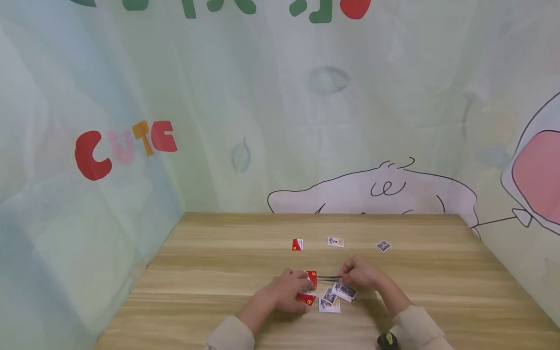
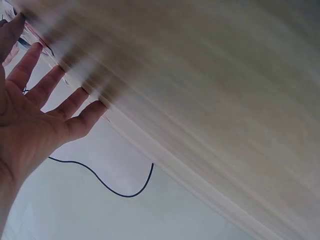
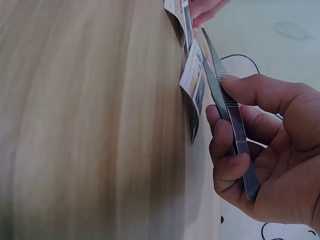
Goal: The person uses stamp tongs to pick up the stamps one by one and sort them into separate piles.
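My right hand [image 1: 360, 272] grips metal tweezers [image 3: 240, 130] between thumb and curled fingers. In the right wrist view their two tips stand slightly apart. The tweezers point left toward a red-and-white card [image 1: 312, 278]; whether they touch it, I cannot tell. My left hand [image 1: 288, 290] rests beside this card and a second red card [image 1: 307, 297], partly over them. In the left wrist view its fingers [image 2: 47, 85] are spread, tips on the tabletop. Several pale picture cards [image 1: 330, 296] lie overlapping between the hands. One bent card [image 3: 192, 70] rises near the tweezers.
Farther back on the wooden table [image 1: 218, 262] lie a red card [image 1: 297, 244], a pale picture card [image 1: 336, 241] and a dark-patterned card [image 1: 383, 246], set apart in a row. A black rounded object [image 1: 387, 340] shows by the right sleeve. Printed cloth [image 1: 262, 121] hangs behind.
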A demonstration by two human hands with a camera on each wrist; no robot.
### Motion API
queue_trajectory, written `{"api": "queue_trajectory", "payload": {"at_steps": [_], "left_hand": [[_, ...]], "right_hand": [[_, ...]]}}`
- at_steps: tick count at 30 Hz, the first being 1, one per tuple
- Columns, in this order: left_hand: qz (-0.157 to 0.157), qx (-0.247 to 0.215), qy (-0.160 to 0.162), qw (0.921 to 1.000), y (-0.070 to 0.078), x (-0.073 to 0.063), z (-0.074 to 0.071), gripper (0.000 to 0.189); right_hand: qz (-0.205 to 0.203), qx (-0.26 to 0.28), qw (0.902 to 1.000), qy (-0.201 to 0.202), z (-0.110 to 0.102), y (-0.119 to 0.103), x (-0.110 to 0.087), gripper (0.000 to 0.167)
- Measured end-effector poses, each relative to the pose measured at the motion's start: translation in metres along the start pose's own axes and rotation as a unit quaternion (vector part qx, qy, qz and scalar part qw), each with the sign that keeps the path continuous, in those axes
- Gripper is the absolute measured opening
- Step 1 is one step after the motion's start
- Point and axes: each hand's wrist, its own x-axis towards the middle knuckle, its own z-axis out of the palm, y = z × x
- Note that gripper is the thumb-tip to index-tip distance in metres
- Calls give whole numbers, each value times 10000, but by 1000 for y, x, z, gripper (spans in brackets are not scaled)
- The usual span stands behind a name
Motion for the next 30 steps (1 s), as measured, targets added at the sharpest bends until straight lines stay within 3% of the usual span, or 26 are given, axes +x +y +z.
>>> {"api": "queue_trajectory", "payload": {"at_steps": [12,22,30], "left_hand": [[39,88,33,9999,1,-2,-3,49],[23,55,28,10000,2,-3,-1,49],[-39,-91,-19,9999,1,-2,-2,48]], "right_hand": [[81,-89,9999,-12,3,-6,3,11],[100,-580,9974,421,3,-6,3,11],[129,-477,9984,257,6,-10,5,10]]}}
